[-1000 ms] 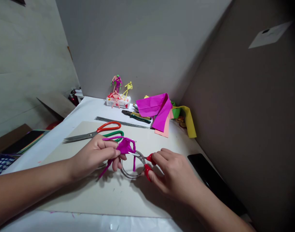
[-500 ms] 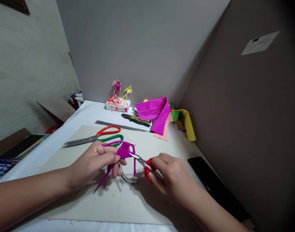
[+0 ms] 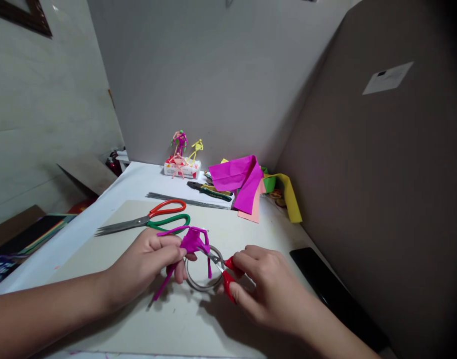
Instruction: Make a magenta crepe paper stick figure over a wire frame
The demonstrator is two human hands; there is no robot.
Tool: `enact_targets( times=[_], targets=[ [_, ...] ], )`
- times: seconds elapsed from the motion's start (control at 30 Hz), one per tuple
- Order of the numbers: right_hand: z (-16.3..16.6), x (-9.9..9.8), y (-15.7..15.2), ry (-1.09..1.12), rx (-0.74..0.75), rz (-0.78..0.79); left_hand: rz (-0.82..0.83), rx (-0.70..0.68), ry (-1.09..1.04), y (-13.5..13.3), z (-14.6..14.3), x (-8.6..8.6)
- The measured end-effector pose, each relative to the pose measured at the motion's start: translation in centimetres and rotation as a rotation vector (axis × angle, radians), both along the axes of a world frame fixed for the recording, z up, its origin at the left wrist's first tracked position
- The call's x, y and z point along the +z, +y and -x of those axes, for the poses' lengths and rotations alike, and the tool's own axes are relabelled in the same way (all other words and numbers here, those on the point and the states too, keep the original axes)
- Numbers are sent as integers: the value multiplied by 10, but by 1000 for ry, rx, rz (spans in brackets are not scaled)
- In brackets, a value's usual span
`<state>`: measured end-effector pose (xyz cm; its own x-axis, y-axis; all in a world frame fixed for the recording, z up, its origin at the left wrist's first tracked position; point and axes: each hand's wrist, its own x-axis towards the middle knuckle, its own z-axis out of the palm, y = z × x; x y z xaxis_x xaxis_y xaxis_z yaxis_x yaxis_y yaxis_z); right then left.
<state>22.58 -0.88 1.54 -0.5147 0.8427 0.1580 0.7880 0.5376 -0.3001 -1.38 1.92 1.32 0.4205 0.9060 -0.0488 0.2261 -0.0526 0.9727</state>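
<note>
My left hand (image 3: 153, 254) pinches a small magenta paper-wrapped wire figure (image 3: 193, 240), whose thin limbs stick out to several sides. In my right hand (image 3: 265, 276) is a small pair of red-handled scissors (image 3: 228, 284), thumb and fingers at the handles. Its blades are parted a little and meet the figure's right side, by a hanging strand. Below lies a roll of tape or metal ring (image 3: 190, 280) on the pale board (image 3: 146, 331). Just beyond my left hand rest large scissors (image 3: 142, 220) with one red and one green handle.
Farther back lie thin wires (image 3: 191, 201), pliers (image 3: 217, 193) and magenta crepe paper (image 3: 246, 184) with peach, green and yellow strips. Small wire figures (image 3: 197, 147) stand on a white packet (image 3: 183, 168). A black phone-like slab (image 3: 325, 284) lies at right, beside the grey partition (image 3: 385, 174).
The scissors' handles have spread and their blades have opened at the figure's right side. The whole view has shifted slightly; my left hand keeps its hold.
</note>
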Motion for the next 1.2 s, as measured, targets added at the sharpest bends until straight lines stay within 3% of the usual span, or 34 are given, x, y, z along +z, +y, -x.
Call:
enact_targets(
  times=[0.57,1.2],
  targets=[
    [8,3,-6,40,-65,121,-53,63,37,-3,-3,-7],
    [12,-5,-5,101,-22,121,-160,62,81,-9,-3,-12]
  ],
)
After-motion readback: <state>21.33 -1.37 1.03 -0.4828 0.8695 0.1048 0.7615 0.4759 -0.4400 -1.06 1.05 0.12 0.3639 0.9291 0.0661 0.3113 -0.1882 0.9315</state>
